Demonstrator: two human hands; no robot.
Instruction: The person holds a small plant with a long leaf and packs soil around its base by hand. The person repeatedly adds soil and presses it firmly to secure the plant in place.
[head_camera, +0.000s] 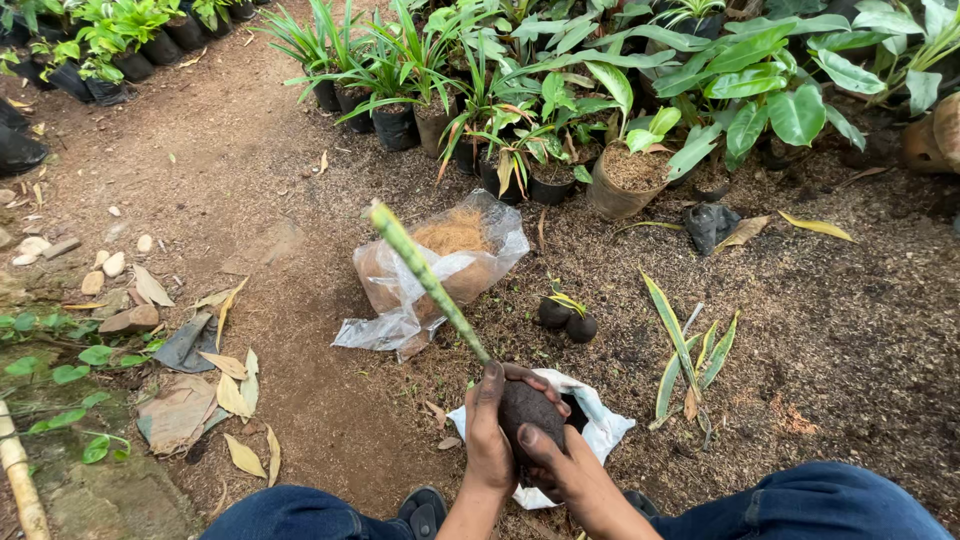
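A dark soil ball (528, 408) sits low in the middle, just above the person's knees, with one mottled green stem (425, 275) rising from it up and to the left. Both hands are curled round the ball: the left hand (489, 432) wraps its left side with the fingers closed over the top, and the right hand (560, 462) cups it from below with the thumb pressed on its front. Under them lies one white bag (604, 425) on the ground. Just beyond, two small soil balls (567, 319) with a striped sprout sit side by side. To their left slumps one clear plastic bag (430, 280) of brown fibre, its mouth open. To the right lies one loose plant (690, 355) with yellow-edged leaves. Black pots (395, 125) of green plants line the far edge.
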